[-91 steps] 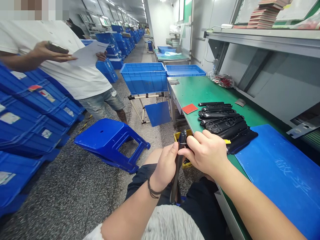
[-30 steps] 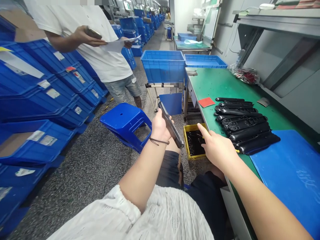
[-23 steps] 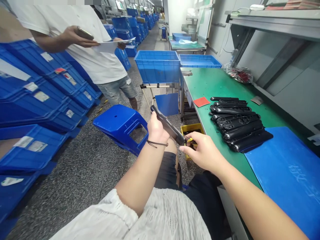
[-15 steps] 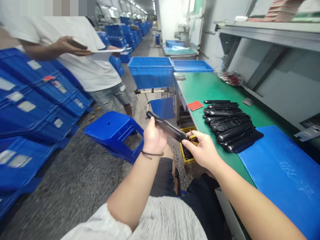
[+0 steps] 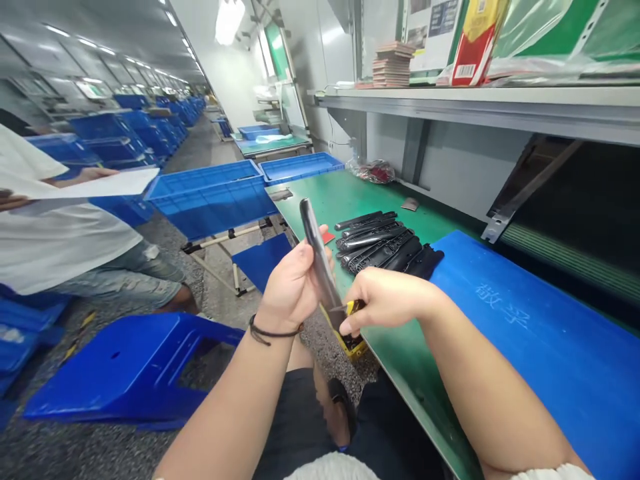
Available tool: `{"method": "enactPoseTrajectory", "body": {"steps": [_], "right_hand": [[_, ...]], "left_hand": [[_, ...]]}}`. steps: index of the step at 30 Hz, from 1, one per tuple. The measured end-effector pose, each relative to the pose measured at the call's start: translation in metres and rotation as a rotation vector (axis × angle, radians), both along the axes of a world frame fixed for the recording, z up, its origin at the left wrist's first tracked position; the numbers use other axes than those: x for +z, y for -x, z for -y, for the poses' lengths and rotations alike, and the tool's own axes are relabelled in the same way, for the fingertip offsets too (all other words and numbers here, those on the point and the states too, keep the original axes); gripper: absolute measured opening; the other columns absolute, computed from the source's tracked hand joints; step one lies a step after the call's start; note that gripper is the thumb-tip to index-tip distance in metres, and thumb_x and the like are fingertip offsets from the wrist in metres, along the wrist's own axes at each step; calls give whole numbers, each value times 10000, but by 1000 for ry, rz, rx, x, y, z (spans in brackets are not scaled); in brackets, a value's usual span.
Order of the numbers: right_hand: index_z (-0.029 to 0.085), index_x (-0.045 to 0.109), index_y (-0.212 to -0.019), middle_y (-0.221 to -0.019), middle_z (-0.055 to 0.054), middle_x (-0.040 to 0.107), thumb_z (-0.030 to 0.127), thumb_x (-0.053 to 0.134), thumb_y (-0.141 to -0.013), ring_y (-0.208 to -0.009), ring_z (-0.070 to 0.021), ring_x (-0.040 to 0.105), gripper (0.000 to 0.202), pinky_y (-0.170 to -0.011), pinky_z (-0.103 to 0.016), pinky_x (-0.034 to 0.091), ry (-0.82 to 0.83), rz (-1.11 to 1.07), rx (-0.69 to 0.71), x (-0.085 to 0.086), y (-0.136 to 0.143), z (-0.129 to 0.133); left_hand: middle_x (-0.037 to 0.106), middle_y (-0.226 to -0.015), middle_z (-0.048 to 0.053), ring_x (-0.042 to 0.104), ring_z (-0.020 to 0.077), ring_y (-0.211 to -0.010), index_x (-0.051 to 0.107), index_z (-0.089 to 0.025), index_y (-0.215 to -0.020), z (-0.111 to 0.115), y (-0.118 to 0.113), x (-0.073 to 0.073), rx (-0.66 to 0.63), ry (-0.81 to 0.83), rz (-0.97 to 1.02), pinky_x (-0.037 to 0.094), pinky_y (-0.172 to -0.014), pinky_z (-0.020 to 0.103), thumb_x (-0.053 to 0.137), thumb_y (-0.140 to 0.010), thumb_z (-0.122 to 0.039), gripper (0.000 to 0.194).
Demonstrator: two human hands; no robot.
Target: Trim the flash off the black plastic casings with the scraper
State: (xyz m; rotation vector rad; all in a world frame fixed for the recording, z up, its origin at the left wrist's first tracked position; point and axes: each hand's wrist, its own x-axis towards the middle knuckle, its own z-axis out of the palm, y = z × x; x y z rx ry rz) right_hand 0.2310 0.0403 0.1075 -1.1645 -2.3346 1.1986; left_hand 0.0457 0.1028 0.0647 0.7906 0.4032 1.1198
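A long black plastic part (image 5: pixel 320 257) stands tilted in front of me, with my left hand (image 5: pixel 295 283) wrapped round its middle. My right hand (image 5: pixel 383 300) is closed on a small yellow-and-black tool (image 5: pixel 354 307), whose pointed metal tip lies against the lower end of the part. Several similar black parts (image 5: pixel 383 243) lie in a row on the green table (image 5: pixel 420 360), beyond my right hand. Under my hands, a yellow bin (image 5: pixel 357 350) with dark bits inside is partly hidden by the table edge.
A blue stool (image 5: pixel 115 360) stands at the left, near a person in a white shirt (image 5: pixel 65 233) holding a paper. Blue crates (image 5: pixel 215 200) adjoin the table's far end. A blue sheet (image 5: pixel 500 300) covers the table's right part. A shelf (image 5: pixel 475 100) hangs above.
The view has swung right. The black part is now more upright, and my right hand has turned over the tool, with its tip against the part's lower end.
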Motion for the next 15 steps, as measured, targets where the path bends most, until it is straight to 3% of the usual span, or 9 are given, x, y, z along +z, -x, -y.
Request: {"method": "enactPoseTrajectory", "body": {"steps": [3, 5, 7, 10, 13, 15], "right_hand": [[182, 773, -738, -657, 20, 707, 265, 693, -894, -535, -97, 528, 194, -529, -235, 366, -115, -118, -215, 12, -37, 1], [181, 764, -740, -674, 8, 712, 305, 674, -889, -561, -109, 540, 214, -551, -244, 376, -218, -197, -442, 18, -65, 3], [182, 745, -706, -668, -2, 703, 342, 678, -867, -582, -123, 548, 237, -570, -259, 378, -358, -221, -698, 21, -91, 6], [188, 741, -708, -655, -14, 693, 366, 687, -837, -574, -142, 546, 226, -572, -280, 375, -506, -180, -1002, 21, -123, 8], [200, 758, -769, -647, -15, 692, 390, 702, -847, -559, -156, 548, 213, -575, -292, 382, -535, -89, -1125, 19, -141, 10], [211, 766, -814, -701, -24, 719, 399, 684, -897, -599, -169, 588, 222, -607, -297, 404, -546, 42, -1165, 19, -145, 17]], "left_hand": [[600, -702, 4, 517, 107, -521, 741, -132, -1129, -28, -29, 12, -89, -77, -143, 485, -488, 211, 771, -906, -273, 266], [626, -697, 23, 552, 129, -540, 762, -140, -1028, -55, -52, 16, -111, -205, -390, 480, -505, 223, 778, -883, -302, 218], [690, -732, 47, 627, 174, -611, 782, -164, -957, -85, -76, 18, -42, -350, -713, 514, -584, 258, 795, -839, -280, 166], [736, -753, 60, 699, 250, -785, 790, -185, -807, -133, -112, 19, 68, -406, -940, 544, -763, 311, 855, -680, -132, 153], [736, -727, 77, 702, 296, -944, 737, -211, -651, -166, -139, 19, 154, -387, -1022, 524, -896, 329, 855, -610, -111, 160], [720, -688, 86, 703, 310, -967, 683, -227, -582, -172, -154, 19, 169, -368, -1035, 516, -928, 344, 846, -624, -176, 176]]}}
